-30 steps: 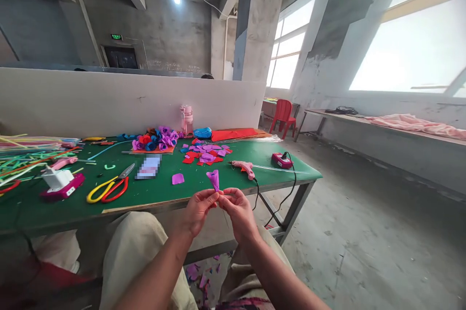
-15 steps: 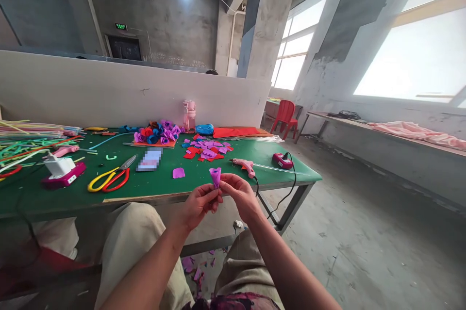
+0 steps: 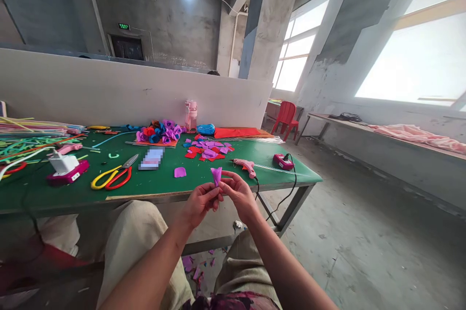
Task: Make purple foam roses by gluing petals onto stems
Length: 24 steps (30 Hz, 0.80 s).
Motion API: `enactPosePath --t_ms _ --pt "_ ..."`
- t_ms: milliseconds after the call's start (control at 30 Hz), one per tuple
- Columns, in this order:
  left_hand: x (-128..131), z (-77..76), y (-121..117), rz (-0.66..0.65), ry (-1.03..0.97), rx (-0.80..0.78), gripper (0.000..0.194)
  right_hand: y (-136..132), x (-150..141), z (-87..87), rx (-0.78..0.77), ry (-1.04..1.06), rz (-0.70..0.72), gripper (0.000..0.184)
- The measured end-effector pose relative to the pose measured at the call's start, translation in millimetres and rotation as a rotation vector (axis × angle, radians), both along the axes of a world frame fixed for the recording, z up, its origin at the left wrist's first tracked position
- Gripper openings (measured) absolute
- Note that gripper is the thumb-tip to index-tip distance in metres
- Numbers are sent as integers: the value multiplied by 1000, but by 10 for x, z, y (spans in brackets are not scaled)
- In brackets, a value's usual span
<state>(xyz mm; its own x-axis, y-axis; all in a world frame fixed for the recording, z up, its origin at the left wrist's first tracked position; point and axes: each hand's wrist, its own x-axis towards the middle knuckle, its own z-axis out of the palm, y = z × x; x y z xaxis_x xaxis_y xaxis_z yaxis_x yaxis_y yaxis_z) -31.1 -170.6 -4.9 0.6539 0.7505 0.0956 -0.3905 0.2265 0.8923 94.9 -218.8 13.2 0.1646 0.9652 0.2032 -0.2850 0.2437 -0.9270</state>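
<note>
A small purple paper flower [image 3: 216, 176], rolled into a cone that flares at the top, stands upright between my hands just past the table's front edge. My left hand [image 3: 204, 201] pinches its lower end. Against its right side press the thumb and fingers of my right hand [image 3: 237, 194]. The stem under the cone is mostly hidden by my fingers. One loose purple petal [image 3: 180, 172] lies flat on the green table [image 3: 204, 188]. Beyond it spreads a pile of purple and red petals [image 3: 209, 151]. To the right of my hands rests a pink glue gun [image 3: 245, 167].
Yellow-and-red scissors [image 3: 115, 174], a blurred-out phone [image 3: 150, 158] and a magenta power strip [image 3: 69, 174] lie left. Finished flowers [image 3: 160, 132] and a pink bottle [image 3: 191, 116] stand near the white partition [image 3: 145, 89]. A black cord [image 3: 287, 201] hangs over the right edge.
Both hands have turned the purple flower slightly, and my right fingers have moved from the stem up to the cone's side. The view has shifted a little.
</note>
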Motion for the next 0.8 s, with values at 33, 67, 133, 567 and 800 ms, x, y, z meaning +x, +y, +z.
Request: enactPosePath --t_ms 33,67,133,567,800 --pt "1 2 6 35 0 2 23 2 5 -18 -3 18 -16 39" --pt "2 3 11 73 3 4 23 4 12 -37 -9 32 -37 39" --pt "6 5 20 131 10 10 23 8 19 -70 -21 26 -85 38" --pt "47 -66 21 94 33 84 24 131 -49 -186 -2 -307 -242 29" --pt "6 -1 2 6 29 77 22 15 33 -48 -39 -156 -13 22"
